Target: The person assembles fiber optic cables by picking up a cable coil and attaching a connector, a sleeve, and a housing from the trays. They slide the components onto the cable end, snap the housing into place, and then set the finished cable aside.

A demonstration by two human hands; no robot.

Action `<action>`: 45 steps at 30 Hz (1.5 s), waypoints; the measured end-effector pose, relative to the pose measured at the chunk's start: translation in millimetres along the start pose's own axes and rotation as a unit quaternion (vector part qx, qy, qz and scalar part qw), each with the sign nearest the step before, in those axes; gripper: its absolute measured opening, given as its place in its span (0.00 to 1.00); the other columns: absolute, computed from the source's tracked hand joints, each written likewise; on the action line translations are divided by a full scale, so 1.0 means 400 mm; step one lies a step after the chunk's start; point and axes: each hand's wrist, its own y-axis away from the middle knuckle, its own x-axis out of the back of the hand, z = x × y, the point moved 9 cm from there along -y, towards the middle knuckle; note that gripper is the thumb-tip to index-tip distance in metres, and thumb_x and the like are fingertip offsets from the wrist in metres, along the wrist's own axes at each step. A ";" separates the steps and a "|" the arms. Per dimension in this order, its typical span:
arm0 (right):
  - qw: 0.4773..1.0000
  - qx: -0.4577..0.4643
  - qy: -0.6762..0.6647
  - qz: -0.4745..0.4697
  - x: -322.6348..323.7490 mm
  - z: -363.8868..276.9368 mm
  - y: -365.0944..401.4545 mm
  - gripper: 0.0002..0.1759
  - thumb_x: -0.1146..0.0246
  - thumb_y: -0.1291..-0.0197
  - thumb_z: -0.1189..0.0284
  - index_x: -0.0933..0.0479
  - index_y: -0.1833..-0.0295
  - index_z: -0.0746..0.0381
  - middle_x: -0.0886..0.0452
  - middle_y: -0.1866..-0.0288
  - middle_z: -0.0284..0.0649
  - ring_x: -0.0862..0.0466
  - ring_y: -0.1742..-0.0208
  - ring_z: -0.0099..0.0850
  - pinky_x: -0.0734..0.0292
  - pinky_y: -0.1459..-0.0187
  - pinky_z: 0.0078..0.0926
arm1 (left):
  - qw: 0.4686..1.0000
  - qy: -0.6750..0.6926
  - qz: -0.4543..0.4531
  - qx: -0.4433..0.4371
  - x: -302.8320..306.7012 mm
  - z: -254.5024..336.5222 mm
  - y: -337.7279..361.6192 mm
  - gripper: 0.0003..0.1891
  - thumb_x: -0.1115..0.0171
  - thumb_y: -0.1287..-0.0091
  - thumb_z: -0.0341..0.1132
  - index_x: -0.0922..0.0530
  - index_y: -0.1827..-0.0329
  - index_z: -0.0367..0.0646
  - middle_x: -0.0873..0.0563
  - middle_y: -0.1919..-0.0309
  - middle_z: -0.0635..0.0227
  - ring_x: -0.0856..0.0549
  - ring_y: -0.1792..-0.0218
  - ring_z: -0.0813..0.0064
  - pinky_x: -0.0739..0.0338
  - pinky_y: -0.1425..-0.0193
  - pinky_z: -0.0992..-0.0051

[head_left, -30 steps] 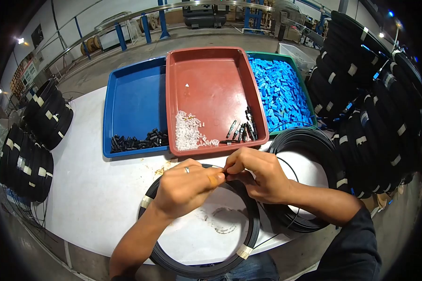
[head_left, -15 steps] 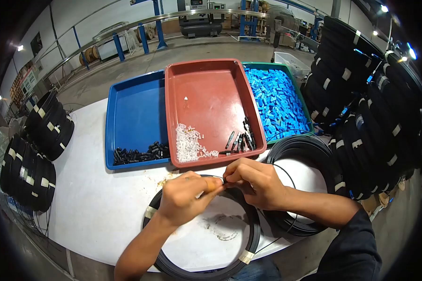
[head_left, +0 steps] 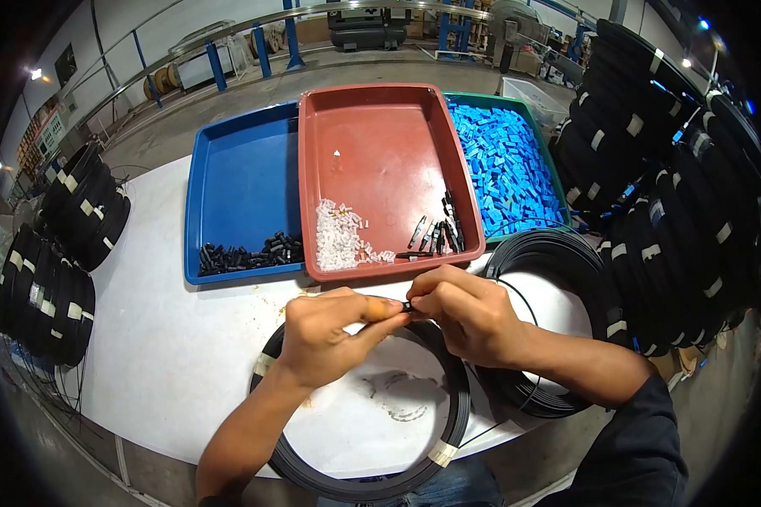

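Over the far rim of a taped black cable coil (head_left: 271, 435), my two hands meet fingertip to fingertip. My left hand (head_left: 321, 334) is closed, pinching one side of a small black connector piece (head_left: 407, 307). From the other side my right hand (head_left: 473, 317) pinches the same piece, its fingers curled. Only a sliver of the piece shows; the fingers cover the rest, and how the cable joins it is hidden. A loose black cable strand (head_left: 528, 308) curves to the right of my right hand, over a second black cable coil (head_left: 600, 291).
Behind my hands stand a blue tray (head_left: 245, 160) with black fittings, a red tray (head_left: 368, 152) with small white pieces and slim black connectors, and a green tray (head_left: 528, 114) of blue clips. Stacked cable coils (head_left: 676, 245) rise at right, more coils (head_left: 46, 296) at left.
The view has tipped slightly downward, so trays and coils sit higher in the picture. Both hands keep their pinch, and the black piece between the fingertips shows a little more.
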 end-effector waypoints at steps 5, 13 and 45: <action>0.998 -0.022 -0.053 -0.040 -0.011 0.022 -0.002 0.14 0.34 0.51 0.92 0.26 0.61 0.68 0.17 0.57 0.48 0.14 0.62 0.42 0.18 0.60 0.36 | 0.997 -0.033 -0.057 -0.034 -0.013 0.020 -0.006 0.04 0.26 0.43 0.23 0.12 0.67 0.36 0.09 0.67 0.61 0.10 0.69 0.71 0.15 0.66 0.75; 1.000 0.012 -0.019 -0.006 0.000 -0.007 -0.008 0.13 0.36 0.50 0.93 0.26 0.63 0.68 0.16 0.56 0.47 0.13 0.62 0.40 0.17 0.61 0.34 | 0.999 0.023 -0.026 0.017 -0.005 -0.006 0.005 0.07 0.26 0.44 0.19 0.13 0.63 0.36 0.08 0.67 0.61 0.12 0.73 0.70 0.15 0.65 0.73; 0.995 -0.034 -0.094 -0.022 -0.020 0.019 -0.014 0.14 0.33 0.50 0.93 0.26 0.61 0.68 0.16 0.59 0.47 0.12 0.59 0.41 0.17 0.61 0.35 | 0.985 -0.079 -0.026 -0.150 -0.002 0.062 0.003 0.06 0.24 0.46 0.21 0.14 0.69 0.33 0.10 0.70 0.56 0.11 0.70 0.68 0.17 0.67 0.74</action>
